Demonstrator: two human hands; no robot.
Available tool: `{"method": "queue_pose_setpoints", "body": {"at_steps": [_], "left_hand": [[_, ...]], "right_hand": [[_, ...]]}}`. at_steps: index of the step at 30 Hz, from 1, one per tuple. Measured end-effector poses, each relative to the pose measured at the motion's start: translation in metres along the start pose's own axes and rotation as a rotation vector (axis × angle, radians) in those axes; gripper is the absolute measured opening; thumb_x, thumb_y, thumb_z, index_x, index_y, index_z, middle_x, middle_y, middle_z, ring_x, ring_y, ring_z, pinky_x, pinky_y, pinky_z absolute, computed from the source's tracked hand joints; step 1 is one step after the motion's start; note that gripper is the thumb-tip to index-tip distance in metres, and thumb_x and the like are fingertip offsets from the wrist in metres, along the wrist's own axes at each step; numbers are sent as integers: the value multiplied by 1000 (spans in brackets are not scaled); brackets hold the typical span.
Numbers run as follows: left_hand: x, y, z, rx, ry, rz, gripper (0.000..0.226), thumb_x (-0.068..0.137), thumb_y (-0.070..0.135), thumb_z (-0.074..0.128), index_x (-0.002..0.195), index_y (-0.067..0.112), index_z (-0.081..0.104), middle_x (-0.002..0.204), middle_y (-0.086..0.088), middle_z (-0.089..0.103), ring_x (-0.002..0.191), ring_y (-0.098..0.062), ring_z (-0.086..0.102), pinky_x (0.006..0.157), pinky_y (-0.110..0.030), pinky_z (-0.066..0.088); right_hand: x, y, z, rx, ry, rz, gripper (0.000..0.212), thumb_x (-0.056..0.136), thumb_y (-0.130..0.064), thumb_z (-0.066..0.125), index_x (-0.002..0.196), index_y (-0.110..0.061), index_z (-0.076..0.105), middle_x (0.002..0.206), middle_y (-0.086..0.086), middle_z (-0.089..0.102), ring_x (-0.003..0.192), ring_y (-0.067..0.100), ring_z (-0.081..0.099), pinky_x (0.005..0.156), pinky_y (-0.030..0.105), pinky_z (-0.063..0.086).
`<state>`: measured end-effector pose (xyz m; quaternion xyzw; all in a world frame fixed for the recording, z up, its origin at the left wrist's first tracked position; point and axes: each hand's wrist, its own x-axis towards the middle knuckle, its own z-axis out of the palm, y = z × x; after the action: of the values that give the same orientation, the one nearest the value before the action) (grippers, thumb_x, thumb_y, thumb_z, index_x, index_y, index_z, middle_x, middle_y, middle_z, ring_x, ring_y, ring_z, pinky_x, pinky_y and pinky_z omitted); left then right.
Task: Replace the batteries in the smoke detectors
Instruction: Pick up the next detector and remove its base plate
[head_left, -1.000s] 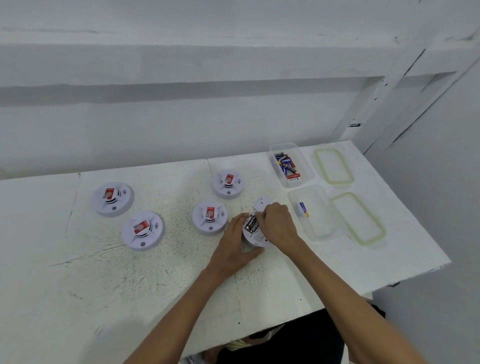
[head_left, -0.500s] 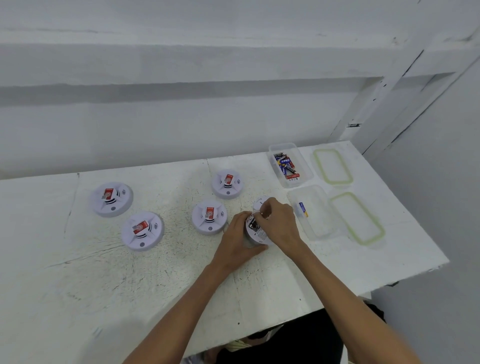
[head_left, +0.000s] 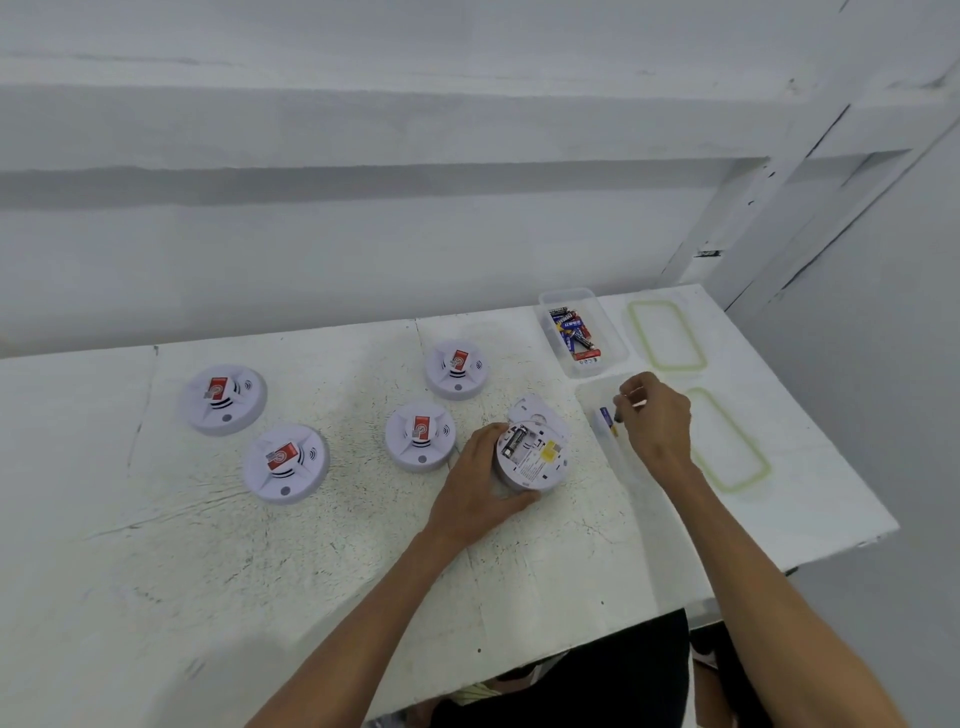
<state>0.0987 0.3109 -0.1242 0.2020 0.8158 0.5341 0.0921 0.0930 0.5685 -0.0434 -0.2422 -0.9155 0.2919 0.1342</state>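
Observation:
An overturned white smoke detector (head_left: 532, 460) lies on the table with its battery bay open and one dark battery showing inside. My left hand (head_left: 478, 486) grips its left and near rim. Its round cover (head_left: 535, 408) lies just behind it. My right hand (head_left: 657, 421) hovers over the near clear container (head_left: 589, 391) and pinches a small dark battery (head_left: 618, 415) at its fingertips. A blue and yellow battery (head_left: 606, 417) lies inside that container.
Several other detectors with red stickers sit face up: (head_left: 223, 397), (head_left: 285, 462), (head_left: 421, 435), (head_left: 457, 368). A far clear container (head_left: 613, 338) holds several batteries. Two green-rimmed lids (head_left: 667, 335), (head_left: 727, 441) lie at the right. The table edge (head_left: 831, 551) runs close on the right.
My right hand has lifted a battery out of the detector's bay and moved right, over the near container. My left hand stays on the detector.

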Motion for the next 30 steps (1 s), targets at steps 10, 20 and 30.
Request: {"method": "queue_pose_setpoints", "body": {"at_steps": [10,20,30], "left_hand": [[0,-2,0,25,-12,0,95,75,55,84,150,20,36,149,10,42,138,-6,41,114,-35,42],[0,-1,0,3,-14,-10,94,73,50,87,148,18,39,146,9,45,135,-5,43,113,-28,40],[4,-5,5,-22,6,-38,91,70,57,84,142,19,45,137,12,52,128,-7,52,109,-34,45]], "right_hand": [[4,6,12,-78,-87,66,22,94,-4,52,110,-7,67,96,13,71,76,24,63,67,28,45],[-22,-47,14,-119,-66,-330,15,92,-14,60,105,-13,68,103,3,69,94,22,59,82,33,47],[-54,-69,54,-201,-396,-533,14,82,-23,69,90,-12,67,99,6,65,85,25,60,70,36,50]]}}
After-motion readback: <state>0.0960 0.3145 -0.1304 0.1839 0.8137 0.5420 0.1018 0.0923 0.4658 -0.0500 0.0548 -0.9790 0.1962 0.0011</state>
